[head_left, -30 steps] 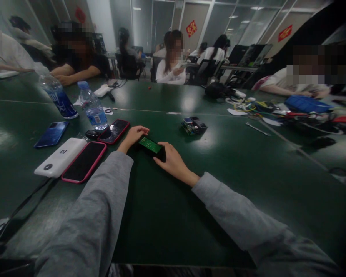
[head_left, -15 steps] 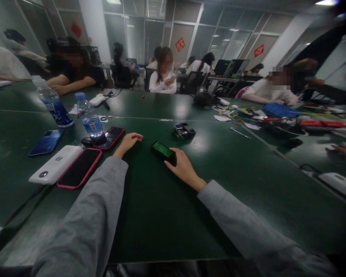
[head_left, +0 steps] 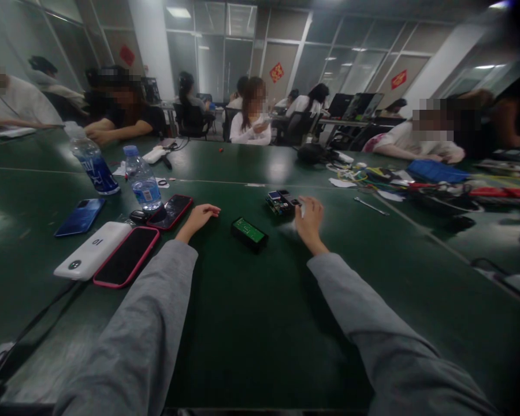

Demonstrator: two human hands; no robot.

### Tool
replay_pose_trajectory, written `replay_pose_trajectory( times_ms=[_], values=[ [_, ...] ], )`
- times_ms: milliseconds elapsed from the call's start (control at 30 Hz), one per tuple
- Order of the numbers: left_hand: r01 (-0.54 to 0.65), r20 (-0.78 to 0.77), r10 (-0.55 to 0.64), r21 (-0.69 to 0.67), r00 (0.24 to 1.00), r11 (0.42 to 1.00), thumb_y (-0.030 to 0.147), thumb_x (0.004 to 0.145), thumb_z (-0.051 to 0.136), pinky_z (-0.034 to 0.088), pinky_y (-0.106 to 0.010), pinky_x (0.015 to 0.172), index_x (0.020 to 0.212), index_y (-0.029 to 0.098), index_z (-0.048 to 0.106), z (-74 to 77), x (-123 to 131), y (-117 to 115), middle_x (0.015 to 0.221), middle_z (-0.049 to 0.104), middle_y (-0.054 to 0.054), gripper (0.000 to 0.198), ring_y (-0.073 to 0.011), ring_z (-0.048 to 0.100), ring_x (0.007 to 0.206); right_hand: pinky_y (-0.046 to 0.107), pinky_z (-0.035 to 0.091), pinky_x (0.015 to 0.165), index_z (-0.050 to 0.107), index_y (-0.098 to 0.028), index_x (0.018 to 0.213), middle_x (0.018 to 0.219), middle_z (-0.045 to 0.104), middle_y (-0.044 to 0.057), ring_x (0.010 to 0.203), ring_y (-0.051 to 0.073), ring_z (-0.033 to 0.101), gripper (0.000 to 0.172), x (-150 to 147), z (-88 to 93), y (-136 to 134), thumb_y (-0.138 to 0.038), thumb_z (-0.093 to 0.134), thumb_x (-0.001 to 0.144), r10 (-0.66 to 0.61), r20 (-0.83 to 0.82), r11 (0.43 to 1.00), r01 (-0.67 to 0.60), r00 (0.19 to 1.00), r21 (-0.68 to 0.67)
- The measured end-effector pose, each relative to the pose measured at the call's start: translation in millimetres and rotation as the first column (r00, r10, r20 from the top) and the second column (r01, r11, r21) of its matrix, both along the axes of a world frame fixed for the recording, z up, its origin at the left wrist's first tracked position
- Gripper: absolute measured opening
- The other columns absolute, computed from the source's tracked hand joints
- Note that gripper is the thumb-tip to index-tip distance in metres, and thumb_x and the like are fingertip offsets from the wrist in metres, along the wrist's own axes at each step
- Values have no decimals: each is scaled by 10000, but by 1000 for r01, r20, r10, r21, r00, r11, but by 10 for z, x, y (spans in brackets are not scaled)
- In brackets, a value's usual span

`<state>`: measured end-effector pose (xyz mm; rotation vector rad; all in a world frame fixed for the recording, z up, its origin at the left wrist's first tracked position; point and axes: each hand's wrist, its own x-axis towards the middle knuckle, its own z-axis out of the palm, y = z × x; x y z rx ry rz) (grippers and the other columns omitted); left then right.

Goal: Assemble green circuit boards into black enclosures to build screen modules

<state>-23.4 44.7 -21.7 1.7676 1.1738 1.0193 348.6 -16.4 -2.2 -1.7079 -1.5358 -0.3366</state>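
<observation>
A small black box with a green circuit board on top (head_left: pixel 249 232) lies on the green table (head_left: pixel 251 323), between my hands and touched by neither. My left hand (head_left: pixel 198 218) rests flat on the table to its left, fingers loosely apart, next to a red-cased phone (head_left: pixel 172 211). My right hand (head_left: pixel 309 221) is stretched forward and blurred by motion. It reaches a small stack of circuit boards (head_left: pixel 281 201). Whether its fingers touch the stack cannot be made out.
At left lie a pink-cased phone (head_left: pixel 126 256), a white power bank (head_left: pixel 93 251), a blue phone (head_left: pixel 80 209) and two water bottles (head_left: pixel 142 179). Tools, cables and a blue tray (head_left: pixel 437 171) clutter the right. Several people sit around the far tables.
My right hand let go of the black box with the green board and moved forward and right to the stack of circuit boards. My left hand stayed put.
</observation>
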Motion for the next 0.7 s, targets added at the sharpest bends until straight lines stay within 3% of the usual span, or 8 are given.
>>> replay_pose_trajectory(
  times_ms=[167, 333, 500, 600, 700],
  values=[
    [5, 0, -5, -7, 1000, 1000, 90, 816, 496, 529, -349, 908, 978, 152, 707, 6, 7, 1, 1015, 737, -84, 272, -147, 698, 860, 520, 350, 1033, 520, -212, 1329, 1433, 414, 114, 1324, 299, 325, 497, 111, -25, 127, -487, 312, 971, 24, 81, 1000, -24, 996, -3],
    [6, -17, -6, 5, 1000, 1000, 85, 815, 491, 523, -351, 918, 996, 142, 701, 34, 8, -32, 1029, 734, -91, 283, -148, 700, 868, 524, 297, 1084, 493, -202, 1354, 1468, 406, 98, 1384, 273, 279, 517, 47, 4, 159, -455, 214, 999, 72, 122, 997, -67, 990, -40],
    [-5, -11, 5, -9, 1000, 1000, 81, 802, 494, 526, -343, 911, 989, 150, 706, 43, 11, -36, 1036, 735, -87, 292, -151, 702, 878, 534, 288, 1103, 477, -137, 1362, 1428, 449, 152, 1358, 305, 349, 521, -119, -47, 115, -449, 408, 950, 325, 271, 941, -280, 906, -192],
    [-6, -9, 6, -16, 1000, 1000, 88, 799, 502, 526, -343, 913, 988, 155, 709, 53, 9, -39, 1026, 738, -85, 288, -154, 700, 887, 541, 347, 1063, 524, -106, 1287, 1357, 501, 185, 1301, 325, 416, 460, -214, -40, 3, -393, 444, 937, 357, 270, 928, -308, 894, -208],
    [-5, -18, 4, -12, 1000, 1000, 109, 805, 517, 523, -341, 919, 990, 157, 711, 58, 8, -43, 1022, 738, -86, 272, -155, 698, 892, 525, 429, 991, 562, -122, 1203, 1287, 537, 181, 1226, 325, 484, 389, -263, 32, -306, -381, 455, 932, 385, 240, 915, -334, 891, -226]
  ],
)
